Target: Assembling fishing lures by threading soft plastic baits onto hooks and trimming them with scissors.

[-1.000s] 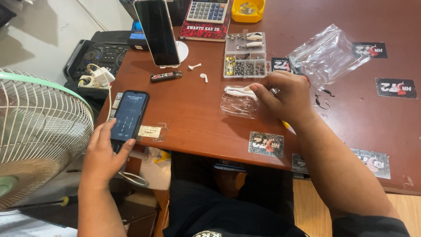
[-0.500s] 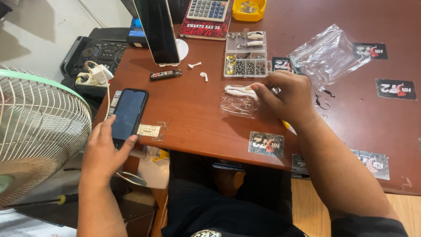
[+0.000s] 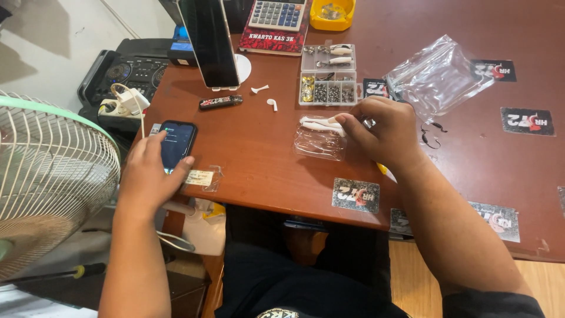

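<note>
Two hands busy: my left hand (image 3: 150,176) rests fingers on the phone (image 3: 175,144); my right hand (image 3: 382,129) pinches a white soft lure (image 3: 318,123) over its clear tray (image 3: 321,142), not yet out.

A reddish-brown wooden table (image 3: 265,159) carries a phone (image 3: 176,144), clear compartment box (image 3: 328,73), calculator (image 3: 278,13).

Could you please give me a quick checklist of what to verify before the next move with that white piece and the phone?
1. Right hand pinches the white piece: ok.
2. Clear plastic tray lies under the piece: ok.
3. Left hand rests on the phone: ok.
4. Phone fully on the table: not ok, it sits at the edge.
5. Parts box open and close by: ok.
6. White piece intact: cannot tell.
</note>
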